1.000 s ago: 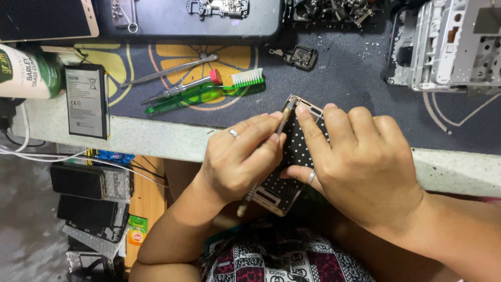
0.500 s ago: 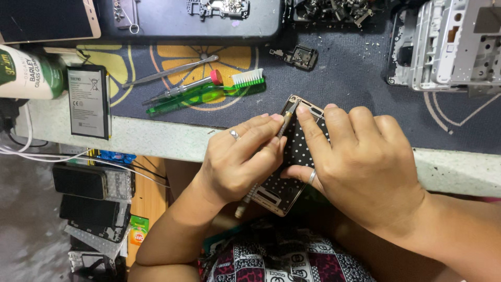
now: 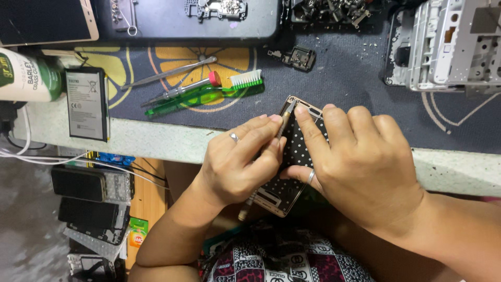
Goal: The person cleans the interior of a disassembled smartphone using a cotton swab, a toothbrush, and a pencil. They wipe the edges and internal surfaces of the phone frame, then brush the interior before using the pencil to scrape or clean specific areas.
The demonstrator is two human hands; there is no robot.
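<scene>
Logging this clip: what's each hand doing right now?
Left hand: closed on a thin tool.
Right hand: holding the dotted phone.

Single view, head-worn camera: looks steeply down from above the person's lap, close to both hands, facing the workbench edge (image 3: 156, 138) that runs across mid-frame; dark mat (image 3: 355, 89) fills the top, floor clutter the lower left
</scene>
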